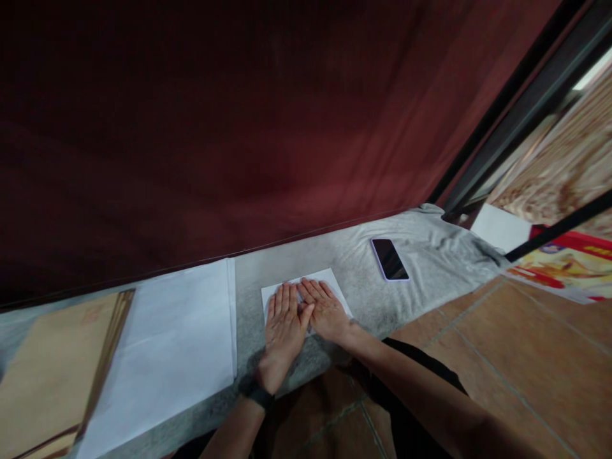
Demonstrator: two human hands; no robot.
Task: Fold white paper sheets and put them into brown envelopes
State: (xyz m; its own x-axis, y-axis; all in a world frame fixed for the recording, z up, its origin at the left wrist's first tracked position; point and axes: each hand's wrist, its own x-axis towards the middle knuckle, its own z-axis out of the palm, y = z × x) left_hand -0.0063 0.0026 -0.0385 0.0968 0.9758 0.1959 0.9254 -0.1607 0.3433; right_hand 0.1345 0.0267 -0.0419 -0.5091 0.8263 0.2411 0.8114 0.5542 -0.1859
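Note:
A white sheet of paper [340, 294], perhaps folded, lies on the grey cloth-covered surface [248, 287]. My left hand [285, 319] rests flat on its left part, fingers stretched forward and thumb reaching toward the other hand. Beside it, my right hand [325, 310] also lies flat on the paper, fingers straight and angled to the left. The two hands touch or nearly touch near the thumbs. They cover most of the paper, so what is beneath them is hidden. Neither hand grips anything.
Left of the hands lie a stack of large white paper [182, 344] and several brown envelopes [57, 357]. A phone [390, 259] in a purple case lies to the right. Behind rises a dark red panel [287, 127]. A printed carton [568, 261] stands at far right above the tiled floor [516, 344].

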